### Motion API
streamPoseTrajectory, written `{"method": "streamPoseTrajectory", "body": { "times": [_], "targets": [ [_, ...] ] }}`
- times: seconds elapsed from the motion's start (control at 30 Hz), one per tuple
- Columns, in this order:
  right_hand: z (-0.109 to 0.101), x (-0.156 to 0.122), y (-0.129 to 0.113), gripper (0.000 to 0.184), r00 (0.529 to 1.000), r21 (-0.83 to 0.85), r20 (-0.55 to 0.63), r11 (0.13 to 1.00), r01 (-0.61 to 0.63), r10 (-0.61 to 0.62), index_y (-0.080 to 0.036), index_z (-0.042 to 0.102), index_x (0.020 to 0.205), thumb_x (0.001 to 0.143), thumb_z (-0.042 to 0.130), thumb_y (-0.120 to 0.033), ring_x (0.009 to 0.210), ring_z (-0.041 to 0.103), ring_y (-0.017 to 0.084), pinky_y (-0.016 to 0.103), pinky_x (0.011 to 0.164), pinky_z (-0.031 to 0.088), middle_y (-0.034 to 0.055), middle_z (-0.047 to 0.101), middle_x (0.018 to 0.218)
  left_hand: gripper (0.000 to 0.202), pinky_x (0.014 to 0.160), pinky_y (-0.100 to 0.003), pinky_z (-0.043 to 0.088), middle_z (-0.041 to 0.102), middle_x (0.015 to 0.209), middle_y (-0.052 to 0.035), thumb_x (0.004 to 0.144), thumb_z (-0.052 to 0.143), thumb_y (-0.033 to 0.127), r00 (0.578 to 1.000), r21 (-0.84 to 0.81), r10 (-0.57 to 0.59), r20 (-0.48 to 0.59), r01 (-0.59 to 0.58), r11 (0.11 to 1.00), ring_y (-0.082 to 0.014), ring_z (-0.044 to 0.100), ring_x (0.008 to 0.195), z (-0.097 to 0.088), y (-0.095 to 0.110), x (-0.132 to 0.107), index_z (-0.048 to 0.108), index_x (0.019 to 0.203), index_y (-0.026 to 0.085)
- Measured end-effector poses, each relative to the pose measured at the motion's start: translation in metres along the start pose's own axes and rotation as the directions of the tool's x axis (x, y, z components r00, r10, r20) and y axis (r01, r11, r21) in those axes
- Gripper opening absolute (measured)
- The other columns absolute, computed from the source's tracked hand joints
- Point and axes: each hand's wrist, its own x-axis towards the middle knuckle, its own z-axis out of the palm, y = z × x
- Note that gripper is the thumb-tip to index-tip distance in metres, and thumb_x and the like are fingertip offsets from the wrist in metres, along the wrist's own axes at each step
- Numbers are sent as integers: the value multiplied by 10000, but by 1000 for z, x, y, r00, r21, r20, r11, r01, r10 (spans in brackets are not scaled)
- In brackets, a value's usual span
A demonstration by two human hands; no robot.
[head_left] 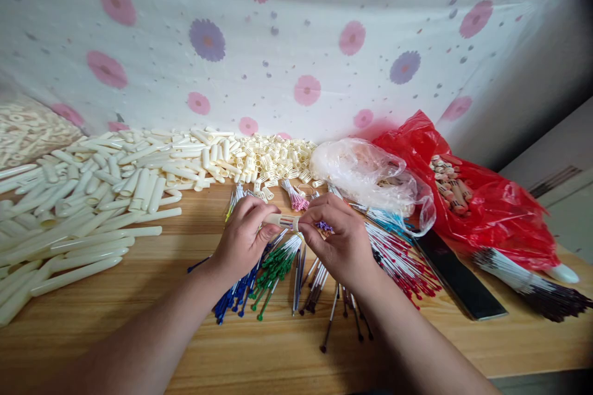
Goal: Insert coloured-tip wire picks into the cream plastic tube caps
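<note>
My left hand (243, 237) and my right hand (340, 241) meet above the middle of a wooden table (139, 327). Between their fingertips they pinch a short cream tube (282, 221) with thin coloured sticks in it. Under the hands lie fanned bunches of thin sticks with blue tips (234, 299), green tips (273, 274), dark tips (333, 315) and red tips (407, 271). A small pink-tipped bunch (294, 195) lies just beyond the fingers.
Long cream tubes (88, 210) are heaped at the left, small cream caps (273, 160) behind the hands. A clear plastic bag (365, 176) and a red bag (491, 210) sit at the right, with a dark flat bar (458, 281) and a dark-tipped bundle (532, 287). A flowered sheet (296, 43) hangs behind.
</note>
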Motion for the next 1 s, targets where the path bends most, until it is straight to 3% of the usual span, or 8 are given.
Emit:
{"method": "streamPoseTrajectory", "body": {
  "times": [0.2,0.37,0.47,0.57,0.7,0.77,0.87,1.0],
  "targets": [
    [12,-4,-3,94,983,103,-105,984,-142,153,-176,616,744,827,582,-148,777,558,151,304,731,445,30,577,779,285,769,-346,440,510,916,-77,916,453,365,994,133,35,-107,-21,991,-217,520,867,-2,2,1,611,981,136],
    [22,-10,-3,88,945,332,-110,907,-259,309,-194,661,782,836,591,-193,964,563,174,352,871,437,54,590,981,305,770,-358,442,511,904,-82,913,448,386,987,190,45,-153,-15,982,-229,515,869,-4,3,0,619,968,139],
    [24,-10,-3,115,941,469,-39,837,-280,336,-226,695,841,847,583,-204,1031,560,172,366,922,433,45,594,1050,309,785,-358,443,520,914,-79,918,429,403,990,153,14,-138,8,988,-228,521,883,-3,1,0,609,976,158],
    [13,-5,5,120,951,457,-47,853,-252,306,-236,707,860,847,588,-232,1007,583,167,352,917,442,35,636,1001,277,777,-330,450,540,910,-66,928,412,380,995,28,-47,-84,49,998,-209,539,878,-1,-3,0,585,968,168],
    [-40,0,42,208,912,54,-83,916,-398,401,-178,677,914,860,544,-328,820,634,161,279,741,488,52,685,888,231,734,-288,454,550,857,-35,924,402,353,984,-100,-152,-89,143,985,-186,549,820,1,-9,1,560,935,185],
    [-75,-5,66,257,833,-483,35,739,-470,553,-171,668,980,879,477,-311,795,638,151,242,704,474,51,703,901,223,733,-283,456,550,846,-28,920,398,356,979,-129,-182,-91,170,977,-182,545,807,2,-9,1,551,931,195],
    [-116,-24,96,165,749,-690,58,569,-447,660,-158,710,797,778,548,-187,699,636,169,243,645,436,52,710,740,224,742,-290,457,548,845,-32,913,404,367,980,-149,-185,-68,174,973,-183,542,802,1,-8,2,545,924,192],
    [-131,-51,116,187,677,-847,36,381,-370,736,-183,721,792,753,540,-159,769,643,206,265,645,412,81,711,821,254,748,-302,461,560,842,-38,905,405,394,979,-145,-198,-41,190,971,-189,546,796,1,-5,3,552,919,187]
  ]
}}
